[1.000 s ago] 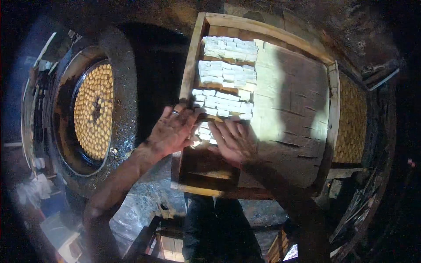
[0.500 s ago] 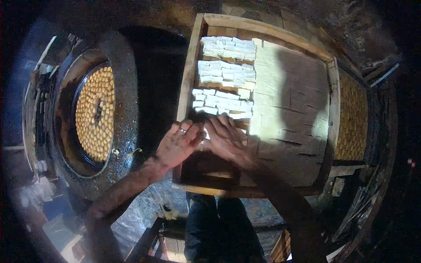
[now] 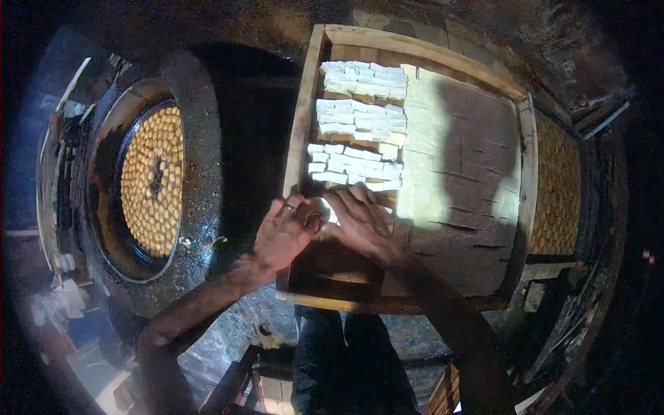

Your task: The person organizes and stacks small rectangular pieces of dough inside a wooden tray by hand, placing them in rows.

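Note:
A shallow wooden tray (image 3: 299, 131) in front of me holds a pale, flat slab (image 3: 422, 173), cut through with lines and partly in shadow. Left of the slab lie rows of small white soft-looking blocks (image 3: 361, 119), perhaps tofu or dough. Both hands meet over the tray's near left part, below the nearest row. My left hand (image 3: 283, 235), with a ring, has its fingers curled at a white block (image 3: 328, 210) between the hands. My right hand (image 3: 360, 220) bends its fingers down over the same white pieces. The fingertips partly hide what they grip.
At the left a large round pan (image 3: 97, 207) is set in a dark stove and holds many golden pieces (image 3: 152, 180) in liquid. Right of the tray stands another rack of browned pieces (image 3: 555, 187). My legs (image 3: 346, 360) are below the tray's near edge.
Both hands stay over the same spot, with the left fingers curled slightly more around the white pieces. The whole view has shifted a little; the rows look unchanged.

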